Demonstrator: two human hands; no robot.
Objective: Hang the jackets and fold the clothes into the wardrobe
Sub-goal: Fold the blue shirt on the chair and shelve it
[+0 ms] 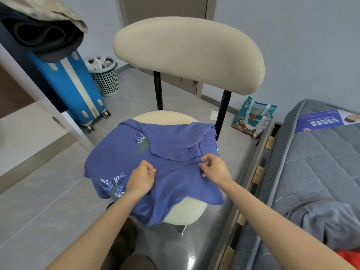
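Head view: both hands, left [141,179] and right [214,168], pinch the purple shirt [175,145], hiding most of the chair seat [165,116].

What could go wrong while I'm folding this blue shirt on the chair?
The shirt overhangs the round seat at the front and left, so it may slide onto the floor. Both hands, left hand and right hand, pinch near the middle, so the loose edges could bunch and crease the fold.
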